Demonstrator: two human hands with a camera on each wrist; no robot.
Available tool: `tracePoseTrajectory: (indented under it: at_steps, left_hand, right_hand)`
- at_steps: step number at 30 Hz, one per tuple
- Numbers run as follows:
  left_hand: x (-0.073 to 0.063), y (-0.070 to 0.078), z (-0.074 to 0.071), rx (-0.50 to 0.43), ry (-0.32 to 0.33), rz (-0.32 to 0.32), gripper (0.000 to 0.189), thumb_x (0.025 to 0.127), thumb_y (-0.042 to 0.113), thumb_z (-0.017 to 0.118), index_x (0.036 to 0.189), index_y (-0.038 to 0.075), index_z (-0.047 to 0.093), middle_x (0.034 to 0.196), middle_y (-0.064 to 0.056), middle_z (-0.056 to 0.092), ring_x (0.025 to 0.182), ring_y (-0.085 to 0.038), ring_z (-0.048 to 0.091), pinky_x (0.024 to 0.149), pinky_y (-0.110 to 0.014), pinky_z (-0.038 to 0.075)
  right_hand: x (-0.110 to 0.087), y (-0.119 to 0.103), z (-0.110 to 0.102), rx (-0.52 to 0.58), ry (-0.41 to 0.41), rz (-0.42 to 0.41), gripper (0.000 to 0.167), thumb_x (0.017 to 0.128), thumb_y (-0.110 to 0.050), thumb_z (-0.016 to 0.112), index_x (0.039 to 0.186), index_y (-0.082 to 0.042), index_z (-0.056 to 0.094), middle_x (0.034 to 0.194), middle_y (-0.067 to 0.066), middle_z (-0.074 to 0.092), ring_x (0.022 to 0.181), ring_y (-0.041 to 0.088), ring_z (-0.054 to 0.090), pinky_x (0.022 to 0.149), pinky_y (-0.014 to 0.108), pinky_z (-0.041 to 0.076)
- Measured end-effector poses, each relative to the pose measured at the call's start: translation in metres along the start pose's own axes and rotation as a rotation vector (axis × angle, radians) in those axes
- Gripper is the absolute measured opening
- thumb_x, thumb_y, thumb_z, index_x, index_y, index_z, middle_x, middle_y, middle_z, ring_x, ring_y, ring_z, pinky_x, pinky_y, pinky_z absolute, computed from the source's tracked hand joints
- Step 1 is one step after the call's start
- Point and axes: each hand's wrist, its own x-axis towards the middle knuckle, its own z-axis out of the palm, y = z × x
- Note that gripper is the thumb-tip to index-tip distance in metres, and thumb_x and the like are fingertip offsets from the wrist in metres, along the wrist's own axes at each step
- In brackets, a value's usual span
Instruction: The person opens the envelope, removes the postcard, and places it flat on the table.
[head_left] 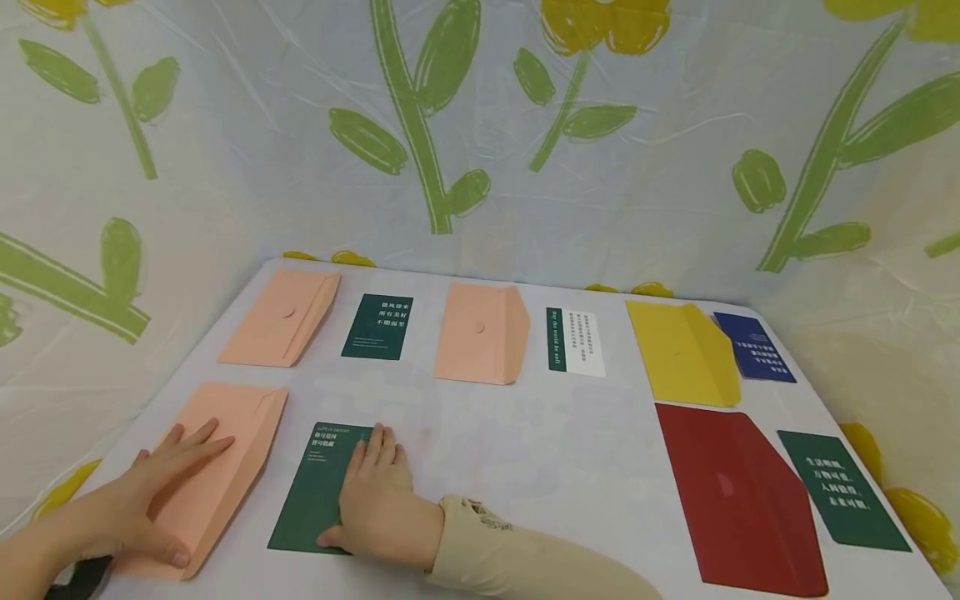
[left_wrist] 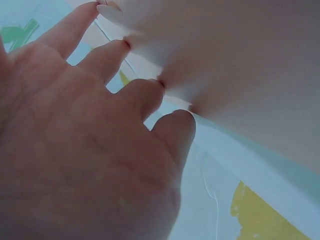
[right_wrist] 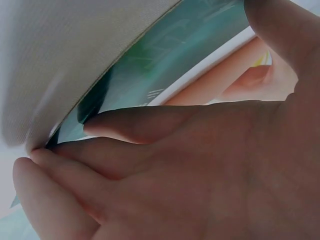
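My left hand point(head_left: 135, 504) lies with fingers spread over a pink envelope point(head_left: 236, 410) at the table's near left, its thumb by the lower flap edge. In the left wrist view the fingertips point(left_wrist: 175, 125) touch the envelope's pale surface point(left_wrist: 250, 75). Just right of that envelope is a dark green card point(head_left: 303, 504) with white printing at its top. My right hand point(head_left: 382, 504) rests flat on the card's right part, fingers straight and close together, covering that side. From the right wrist, the green card point(right_wrist: 165, 55) shows between the thumb and the fingers.
Along the back are two more pink envelopes point(head_left: 277, 321), a small green card point(head_left: 378, 327), a white-and-green card point(head_left: 577, 342), a yellow envelope point(head_left: 682, 354) and a blue card point(head_left: 753, 346). A red envelope point(head_left: 738, 500) and another green card point(head_left: 843, 487) lie at right.
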Motion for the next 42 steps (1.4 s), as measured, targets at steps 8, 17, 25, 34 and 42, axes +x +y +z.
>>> tracePoseTrajectory:
  at_steps: [8, 17, 25, 34, 42]
  left_hand:
    - [0.002, 0.003, -0.001, 0.013, 0.011, 0.007, 0.127, 0.049, 0.022, 0.096, 0.156, 0.011, 0.029, 0.158, 0.03, -0.002, 0.144, -0.016, -0.026, 0.086, -0.074, -0.031]
    - [0.004, 0.012, 0.003, 0.07, -0.007, -0.075, 0.118, 0.058, 0.029, 0.094, 0.157, 0.021, 0.03, 0.162, -0.027, -0.002, 0.131, -0.069, -0.019, 0.088, -0.077, -0.026]
    - [0.009, 0.023, 0.007, 0.128, -0.038, -0.129, 0.121, 0.055, 0.034, 0.094, 0.157, 0.029, 0.029, 0.153, -0.044, -0.003, 0.123, -0.076, -0.024, 0.082, -0.082, -0.024]
    - [0.01, 0.022, 0.004, 0.143, -0.05, -0.141, 0.123, 0.052, 0.037, 0.094, 0.156, 0.031, 0.03, 0.156, -0.039, -0.006, 0.126, -0.072, -0.026, 0.082, -0.081, -0.026]
    - [0.011, 0.022, 0.004, 0.126, -0.067, -0.153, 0.123, 0.052, 0.042, 0.093, 0.157, 0.029, 0.03, 0.157, -0.037, -0.01, 0.128, -0.068, -0.029, 0.081, -0.078, -0.029]
  right_hand:
    - [0.002, -0.005, -0.002, -0.002, 0.029, -0.001, 0.111, 0.074, -0.09, 0.044, 0.156, -0.017, 0.031, 0.161, 0.013, 0.023, 0.147, 0.025, 0.024, 0.113, 0.029, 0.03]
    - [0.003, 0.001, 0.0, 0.053, 0.077, -0.035, 0.11, 0.073, -0.089, 0.048, 0.157, -0.02, 0.03, 0.161, 0.014, 0.023, 0.146, 0.027, 0.026, 0.111, 0.029, 0.034]
    - [0.005, 0.002, 0.003, 0.057, 0.1, -0.077, 0.109, 0.073, -0.088, 0.049, 0.157, -0.021, 0.03, 0.16, 0.015, 0.024, 0.147, 0.03, 0.024, 0.111, 0.029, 0.034]
    - [0.006, 0.0, 0.003, 0.058, 0.101, -0.071, 0.109, 0.073, -0.088, 0.049, 0.157, -0.021, 0.03, 0.161, 0.015, 0.023, 0.147, 0.031, 0.024, 0.11, 0.029, 0.035]
    - [0.006, -0.003, 0.004, 0.062, 0.079, -0.045, 0.109, 0.072, -0.089, 0.048, 0.157, -0.024, 0.028, 0.162, 0.012, 0.021, 0.148, 0.028, 0.022, 0.11, 0.029, 0.035]
